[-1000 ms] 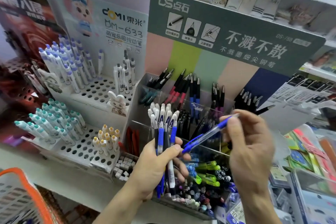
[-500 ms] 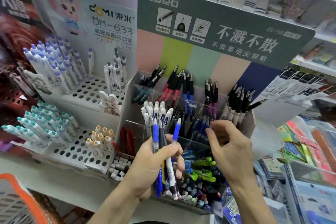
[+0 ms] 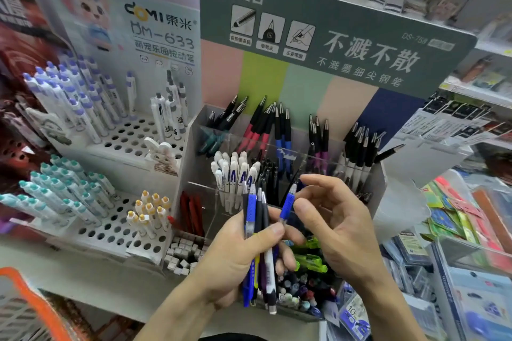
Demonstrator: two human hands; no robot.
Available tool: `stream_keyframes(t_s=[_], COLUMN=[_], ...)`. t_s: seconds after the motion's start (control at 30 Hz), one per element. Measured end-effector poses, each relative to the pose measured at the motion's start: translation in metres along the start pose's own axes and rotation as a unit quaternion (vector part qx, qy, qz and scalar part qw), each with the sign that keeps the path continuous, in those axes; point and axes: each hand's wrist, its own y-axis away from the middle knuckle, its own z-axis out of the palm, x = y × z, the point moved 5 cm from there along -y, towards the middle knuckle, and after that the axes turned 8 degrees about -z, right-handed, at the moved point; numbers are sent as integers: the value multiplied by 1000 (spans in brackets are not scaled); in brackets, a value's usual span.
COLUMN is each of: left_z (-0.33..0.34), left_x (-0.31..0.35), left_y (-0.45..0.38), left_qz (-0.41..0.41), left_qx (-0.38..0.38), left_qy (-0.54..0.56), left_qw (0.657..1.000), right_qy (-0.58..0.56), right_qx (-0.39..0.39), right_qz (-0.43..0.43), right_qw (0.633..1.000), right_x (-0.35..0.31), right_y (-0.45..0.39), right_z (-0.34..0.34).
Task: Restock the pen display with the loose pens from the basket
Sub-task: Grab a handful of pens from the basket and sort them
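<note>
While I stood at the shelf, the scene read as follows:

Loose pens: a bunch of pens [image 3: 259,246] stood upright in my left hand, blue, black and white barrels mixed, their tips rising above my fingers and their ends sticking out below my palm.

Left hand: my left hand [image 3: 243,255] was curled round that bunch, thumb pressed across the front of the barrels.

Blue pen: one blue pen [image 3: 288,203] stood at the right edge of the bunch, tilted a little to the right, its lower end at my left fingertips.

Right hand: my right hand [image 3: 332,227] was partly open, fingers loosely bent, with thumb and forefinger closing on the blue pen; whether they already gripped it I could not tell.

Pen display: the clear compartmented display [image 3: 379,174] stood just behind both hands, under a green header card [image 3: 332,44].

Back row: black-capped pens with teal, red, blue, purple and white barrels stood in separate compartments.

Middle row: white pens [image 3: 235,171] marked with a blue letter filled one compartment, black pens beside them.

Front row: green pens [image 3: 310,263] and a mass of mixed caps lay below my hands.

Left neighbour: a white perforated rack [image 3: 124,141] held purple-topped, teal-topped and yellow-topped pens.

Basket: an orange-rimmed basket [image 3: 30,299] showed at the lower left corner, well apart from my hands.
</note>
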Motion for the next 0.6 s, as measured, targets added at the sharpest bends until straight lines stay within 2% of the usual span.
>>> stream_keyframes(t_s=[0.17,0.27,0.37,0.47,0.53,0.6], left_z=[4,1,-5,-12,-15,-15], left_x=[-3,-2,4,5,4,3], left_y=[1,0,-2,-4,-3,-3], left_qz=[-21,-5,56,62,56,46], left_qx=[-33,14,89,100,100,108], left_qy=[-16,15,30,59,55,51], left_qw=[999,1000,994,991,992,992], right_qy=[-78,-98,-109,-66,-17,25], right_qx=[-43,-20,88,230,279,294], right_qz=[35,25,-15,-104,-171,-213], right_qw=[995,995,990,965,945,931], right_x=[1,-4,-14,-25,-29,-30], right_y=[1,2,-2,-4,-2,0], right_z=[2,-1,-16,-37,-44,-46])
